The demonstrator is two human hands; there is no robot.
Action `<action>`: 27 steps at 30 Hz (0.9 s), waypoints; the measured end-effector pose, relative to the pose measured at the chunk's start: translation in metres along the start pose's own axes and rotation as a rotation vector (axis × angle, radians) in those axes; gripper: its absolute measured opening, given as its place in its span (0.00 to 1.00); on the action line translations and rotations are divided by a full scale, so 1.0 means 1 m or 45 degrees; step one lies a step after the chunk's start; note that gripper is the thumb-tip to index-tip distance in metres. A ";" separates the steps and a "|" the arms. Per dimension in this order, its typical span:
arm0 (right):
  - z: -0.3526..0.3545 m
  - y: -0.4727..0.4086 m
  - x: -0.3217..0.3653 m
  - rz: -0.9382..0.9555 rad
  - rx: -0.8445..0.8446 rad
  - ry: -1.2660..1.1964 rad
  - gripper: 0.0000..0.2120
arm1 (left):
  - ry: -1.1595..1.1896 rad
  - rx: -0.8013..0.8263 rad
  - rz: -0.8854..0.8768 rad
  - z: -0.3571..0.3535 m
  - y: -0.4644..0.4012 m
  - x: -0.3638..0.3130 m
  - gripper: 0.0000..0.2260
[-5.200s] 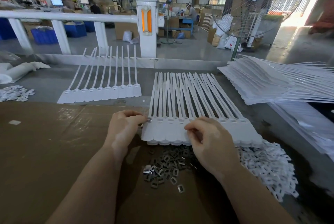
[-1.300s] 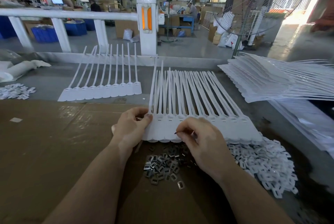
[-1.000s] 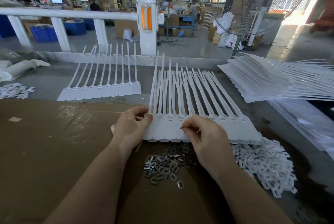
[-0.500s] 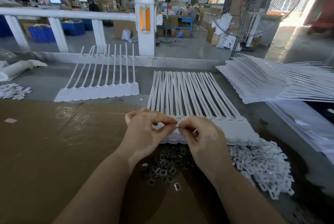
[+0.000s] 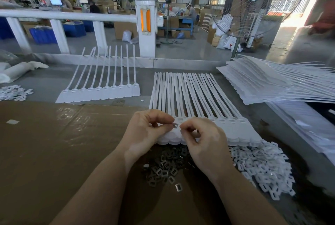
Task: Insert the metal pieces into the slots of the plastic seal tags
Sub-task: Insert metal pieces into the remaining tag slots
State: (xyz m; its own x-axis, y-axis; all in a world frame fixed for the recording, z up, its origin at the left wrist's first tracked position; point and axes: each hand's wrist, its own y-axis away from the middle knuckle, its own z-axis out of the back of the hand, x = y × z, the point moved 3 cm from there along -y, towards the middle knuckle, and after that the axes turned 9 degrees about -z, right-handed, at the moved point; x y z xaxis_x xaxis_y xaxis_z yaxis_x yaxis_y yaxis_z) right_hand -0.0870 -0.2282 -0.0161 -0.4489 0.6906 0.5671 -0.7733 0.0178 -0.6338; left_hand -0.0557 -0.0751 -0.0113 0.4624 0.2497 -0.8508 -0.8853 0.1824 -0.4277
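A fan of joined white plastic seal tags [image 5: 233, 130] lies flat in front of me, straps pointing away. My left hand [image 5: 146, 134] and my right hand [image 5: 203, 143] meet over the tag heads at the left end of the fan. Between their fingertips is a small metal piece [image 5: 175, 125]; my left thumb and forefinger pinch it, and my right fingertips are curled against it. A loose pile of dark metal pieces [image 5: 165, 166] lies on the brown cardboard [image 5: 54, 143] just below my hands.
A heap of small white plastic clips [image 5: 261, 166] lies to the right of the metal pile. A second strip of tags [image 5: 101, 92] lies at the back left, a tall stack of tag sheets [image 5: 272, 83] at the right. A white railing [image 5: 72, 17] borders the bench.
My left hand let go of the fan's left edge and came across to meet my right hand; the raised straps dropped flat. A metal piece now sits between the fingertips.
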 end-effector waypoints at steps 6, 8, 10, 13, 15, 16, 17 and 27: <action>-0.001 0.001 -0.001 -0.013 0.022 0.175 0.03 | 0.074 -0.162 0.120 0.004 -0.001 0.010 0.08; -0.002 0.002 -0.001 -0.007 0.073 0.212 0.03 | 0.087 -0.208 0.141 0.006 -0.001 0.012 0.08; -0.002 0.002 -0.001 -0.004 0.115 0.225 0.03 | 0.060 -0.244 0.154 0.008 -0.002 0.014 0.08; -0.003 0.002 -0.002 -0.016 0.206 0.252 0.04 | 0.052 -0.305 0.170 0.011 -0.002 0.018 0.08; -0.004 0.003 -0.003 -0.032 0.259 0.263 0.04 | 0.040 -0.354 0.200 0.014 -0.003 0.020 0.08; -0.004 0.003 -0.004 -0.037 0.273 0.265 0.04 | 0.034 -0.374 0.221 0.015 -0.003 0.022 0.08; -0.004 0.003 -0.004 -0.039 0.280 0.264 0.04 | 0.035 -0.387 0.242 0.016 -0.003 0.024 0.07; -0.005 0.002 -0.003 -0.049 0.286 0.278 0.03 | -0.106 -0.311 0.321 0.016 -0.007 0.032 0.04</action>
State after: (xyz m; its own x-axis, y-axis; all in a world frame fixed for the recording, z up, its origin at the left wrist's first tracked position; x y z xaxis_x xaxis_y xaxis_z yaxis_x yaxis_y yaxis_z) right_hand -0.0852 -0.2267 -0.0221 -0.3296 0.8317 0.4468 -0.8784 -0.0967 -0.4680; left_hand -0.0339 -0.0537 -0.0305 0.2214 0.3362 -0.9154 -0.9530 -0.1247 -0.2763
